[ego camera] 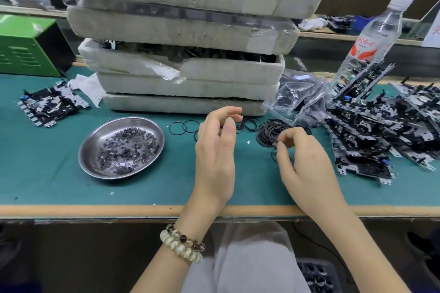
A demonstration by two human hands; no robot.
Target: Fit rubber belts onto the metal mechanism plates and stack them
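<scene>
A heap of thin black rubber belts [270, 132] lies on the green mat in front of me, with a few loose belts [183, 128] spread to its left. My right hand [307, 166] pinches one belt at the near edge of the heap; the belt loops below my fingertips. My left hand [216, 150] hovers just left of the heap, fingers relaxed and slightly curled, holding nothing. A large pile of metal mechanism plates [381, 133] lies to the right. A small stack of plates [51, 103] sits at the far left.
A steel dish [95, 138] of small washers lies left of my hands. Stacked foam trays [185, 54] stand behind the belts. Bags of parts [300, 95], a water bottle [373, 38] and a green box [26, 45] line the back. The wooden table edge [95, 210] runs below.
</scene>
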